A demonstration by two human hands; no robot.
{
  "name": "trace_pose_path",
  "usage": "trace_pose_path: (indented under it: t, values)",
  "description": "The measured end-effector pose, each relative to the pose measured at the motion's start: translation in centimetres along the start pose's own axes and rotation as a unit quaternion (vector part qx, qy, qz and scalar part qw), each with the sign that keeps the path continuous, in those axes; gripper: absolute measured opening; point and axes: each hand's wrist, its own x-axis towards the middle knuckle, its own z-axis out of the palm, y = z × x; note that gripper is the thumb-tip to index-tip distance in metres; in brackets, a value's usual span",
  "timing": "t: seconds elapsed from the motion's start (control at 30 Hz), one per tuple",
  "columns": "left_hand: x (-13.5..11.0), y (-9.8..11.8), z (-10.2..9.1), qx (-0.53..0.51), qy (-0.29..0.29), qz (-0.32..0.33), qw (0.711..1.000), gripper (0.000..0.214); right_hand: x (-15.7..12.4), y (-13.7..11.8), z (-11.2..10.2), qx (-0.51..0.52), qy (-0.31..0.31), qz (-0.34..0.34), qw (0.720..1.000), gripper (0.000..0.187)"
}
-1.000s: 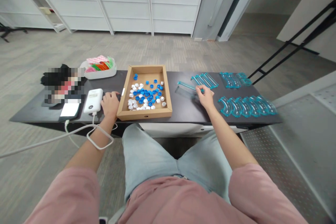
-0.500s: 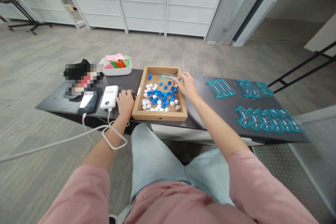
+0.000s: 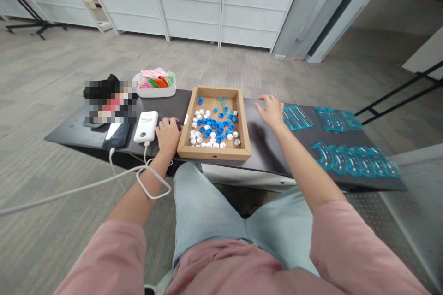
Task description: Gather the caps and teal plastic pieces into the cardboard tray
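Note:
My right hand [image 3: 272, 110] hovers over the table between the cardboard box and a row of straight clear pieces with teal ends [image 3: 296, 117]. Its fingers are apart and nothing is in them. My left hand [image 3: 168, 135] lies on the table against the left side of the cardboard box [image 3: 214, 152], fingers loosely spread, holding nothing. Inside the box are several small blue pieces [image 3: 214, 125] and white pieces [image 3: 198, 139], hexagonal in look. A clear piece with teal ends [image 3: 224, 105] lies among them toward the far right corner.
Curved clear teal pieces [image 3: 356, 160] lie in a row at the table's right, with more teal pieces [image 3: 337, 119] behind. Left stand a white power bank [image 3: 146, 126] with a cable [image 3: 104, 179], a dark phone-like slab [image 3: 117, 135] and a white tray of colourful strips [image 3: 157, 93].
My right hand has let go of the clear teal-ended piece, now lying in the box, and moved right, out over the table. My left hand has stayed by the box.

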Motion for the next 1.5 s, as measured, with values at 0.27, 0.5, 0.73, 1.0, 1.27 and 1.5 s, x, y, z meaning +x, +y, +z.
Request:
trace_pose_path:
  t: [0.27,0.5,0.73,1.0,1.27,1.5]
  values:
    - [0.0,-0.1,-0.2,-0.018,-0.017,0.0,1.0,0.044,-8.0,11.7,-2.0,-0.102,-0.033,0.15,0.983,0.067]
    - [-0.3,0.4,-1.0,-0.028,-0.025,-0.009,0.999,0.044,-9.2,11.5,-1.2,-0.087,-0.005,0.136,0.987,0.051]
    - [-0.3,0.5,-1.2,-0.022,-0.022,-0.013,0.999,0.046,-7.5,11.0,-2.7,-0.004,-0.022,0.171,0.985,0.052]
    - [-0.4,0.5,-1.3,-0.04,-0.023,-0.011,0.999,0.044,-7.7,-1.6,-3.8,0.081,-0.047,-0.108,0.99,0.054]
    - [-0.5,0.5,-1.4,-0.052,-0.022,-0.01,0.998,0.041,-10.4,-13.5,-2.1,0.127,-0.19,-0.334,0.914,0.045]
    - [-0.3,0.4,-1.1,-0.045,-0.013,-0.005,0.999,0.042,-8.5,-5.9,-3.5,0.096,-0.086,-0.183,0.975,0.054]
